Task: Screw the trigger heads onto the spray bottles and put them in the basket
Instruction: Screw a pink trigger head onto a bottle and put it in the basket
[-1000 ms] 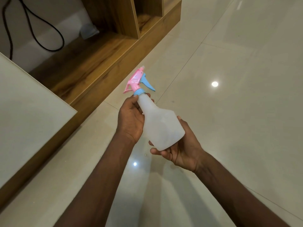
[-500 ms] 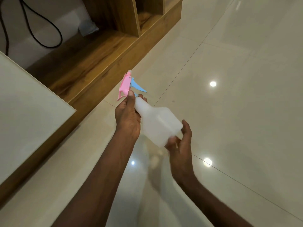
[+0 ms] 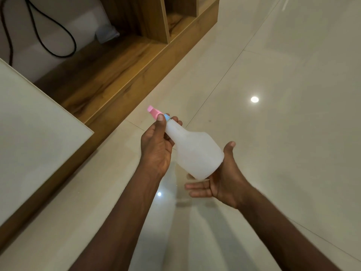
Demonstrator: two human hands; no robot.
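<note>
A white translucent spray bottle (image 3: 195,151) is held in mid-air over the tiled floor, lying tilted with its neck up and to the left. A pink trigger head (image 3: 154,111) with a blue collar sits on the neck, mostly hidden by my thumb. My left hand (image 3: 156,145) grips the neck just below the head. My right hand (image 3: 220,178) is under the bottle's base, palm up, fingers spread, cupping the bottom. No basket is in view.
A white tabletop (image 3: 29,137) with a wooden edge fills the left side. Behind it stands a low wooden shelf unit (image 3: 121,67) with open compartments. A black cable (image 3: 48,42) hangs at the wall. Glossy cream floor tiles (image 3: 283,94) spread to the right.
The trigger head has turned, so its blue lever is hidden now. My right hand came off the bottle's side and now lies open under the base. The bottle tilted flatter.
</note>
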